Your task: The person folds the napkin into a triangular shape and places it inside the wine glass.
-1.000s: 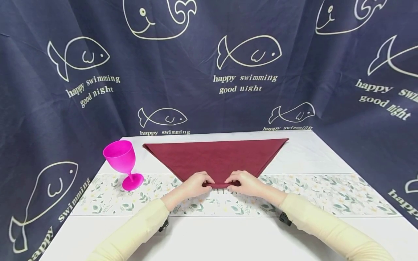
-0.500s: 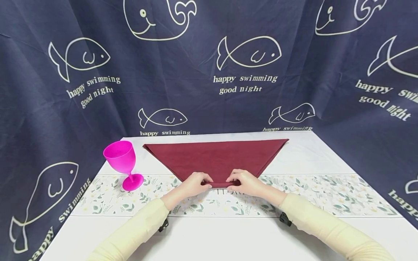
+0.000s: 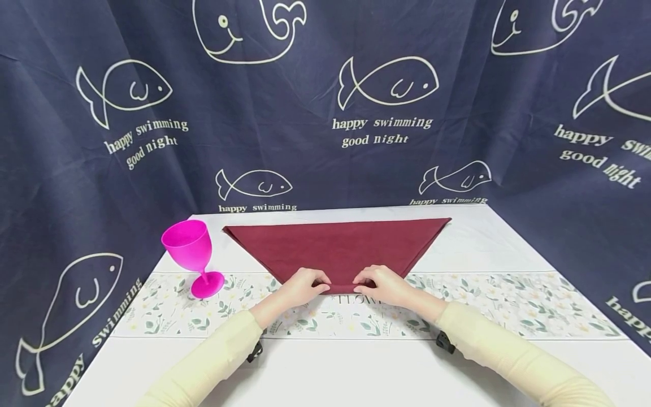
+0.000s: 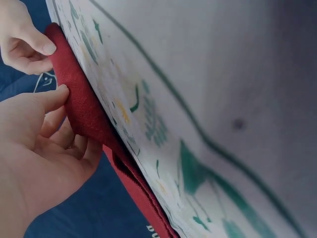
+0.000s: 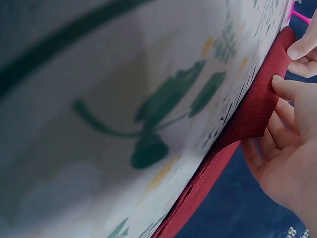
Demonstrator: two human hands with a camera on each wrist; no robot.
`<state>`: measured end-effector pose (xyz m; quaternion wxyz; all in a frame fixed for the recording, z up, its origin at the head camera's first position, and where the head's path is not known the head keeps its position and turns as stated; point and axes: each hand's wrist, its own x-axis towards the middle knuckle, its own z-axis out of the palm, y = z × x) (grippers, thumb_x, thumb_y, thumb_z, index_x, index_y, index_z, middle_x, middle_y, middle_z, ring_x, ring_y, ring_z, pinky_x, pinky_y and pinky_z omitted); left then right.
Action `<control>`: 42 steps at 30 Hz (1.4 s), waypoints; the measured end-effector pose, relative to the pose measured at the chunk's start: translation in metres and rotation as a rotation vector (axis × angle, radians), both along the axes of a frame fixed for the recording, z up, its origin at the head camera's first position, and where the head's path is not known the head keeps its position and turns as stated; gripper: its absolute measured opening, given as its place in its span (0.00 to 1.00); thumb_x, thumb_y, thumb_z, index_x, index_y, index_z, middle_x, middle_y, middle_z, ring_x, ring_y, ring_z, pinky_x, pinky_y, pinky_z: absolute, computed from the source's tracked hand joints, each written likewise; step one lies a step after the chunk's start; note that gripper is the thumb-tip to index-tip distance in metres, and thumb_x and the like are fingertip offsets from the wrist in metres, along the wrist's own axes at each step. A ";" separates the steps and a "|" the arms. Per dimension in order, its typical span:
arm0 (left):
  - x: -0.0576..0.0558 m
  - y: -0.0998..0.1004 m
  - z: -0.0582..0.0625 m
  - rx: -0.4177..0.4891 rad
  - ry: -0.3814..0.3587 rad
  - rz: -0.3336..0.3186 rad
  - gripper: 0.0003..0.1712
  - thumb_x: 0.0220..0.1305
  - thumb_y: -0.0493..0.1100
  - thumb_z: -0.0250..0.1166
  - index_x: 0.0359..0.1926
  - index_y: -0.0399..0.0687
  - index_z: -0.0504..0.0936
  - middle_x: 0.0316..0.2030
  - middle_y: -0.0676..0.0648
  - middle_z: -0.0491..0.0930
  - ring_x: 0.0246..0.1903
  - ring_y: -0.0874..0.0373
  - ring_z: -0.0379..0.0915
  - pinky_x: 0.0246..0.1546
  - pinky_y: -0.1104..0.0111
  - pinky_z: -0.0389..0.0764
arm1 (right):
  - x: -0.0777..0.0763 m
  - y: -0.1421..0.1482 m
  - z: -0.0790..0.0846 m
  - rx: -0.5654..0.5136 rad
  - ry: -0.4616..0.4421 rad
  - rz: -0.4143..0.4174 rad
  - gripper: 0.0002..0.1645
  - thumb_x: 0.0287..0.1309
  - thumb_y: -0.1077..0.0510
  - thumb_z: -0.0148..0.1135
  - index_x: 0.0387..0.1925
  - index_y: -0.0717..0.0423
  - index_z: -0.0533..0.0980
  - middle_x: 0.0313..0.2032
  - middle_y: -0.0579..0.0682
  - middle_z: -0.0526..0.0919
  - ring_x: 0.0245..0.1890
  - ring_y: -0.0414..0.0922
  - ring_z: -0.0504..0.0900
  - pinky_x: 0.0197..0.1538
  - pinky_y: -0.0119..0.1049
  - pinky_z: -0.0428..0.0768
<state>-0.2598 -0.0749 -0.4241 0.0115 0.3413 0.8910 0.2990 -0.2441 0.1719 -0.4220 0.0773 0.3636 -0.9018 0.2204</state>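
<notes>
A person's two hands work side by side at the near edge of a dark red cloth [image 3: 335, 249], which lies in the middle of the table [image 3: 356, 367], its long straight side at the back and its slanting sides narrowing toward the person. The left hand [image 3: 301, 287] pinches the left end of the short, folded near edge, thumb on the near face and fingers curled behind, as the left wrist view shows. The right hand [image 3: 387, 286] grips the right end in the same way, near the left but apart from it, with a strip of the fold visible between them. Under this edge runs a floral band [image 3: 519, 305], where printed letters show partly just in front of the cloth. To the left, a pink goblet [image 3: 188, 246] stands on its foot on the band, apart from both cloth and hands. Pale yellow sleeves [image 3: 513, 356] cover the forearms. A navy curtain [image 3: 305, 147] with white fish outlines and lettering hangs behind the table.
</notes>
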 end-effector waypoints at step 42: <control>-0.001 -0.001 -0.001 -0.001 0.052 -0.039 0.06 0.60 0.34 0.63 0.39 0.43 0.81 0.32 0.50 0.77 0.33 0.60 0.73 0.36 0.72 0.75 | -0.001 0.000 -0.003 -0.100 -0.076 0.017 0.05 0.57 0.63 0.61 0.36 0.57 0.77 0.32 0.45 0.79 0.30 0.35 0.75 0.35 0.29 0.76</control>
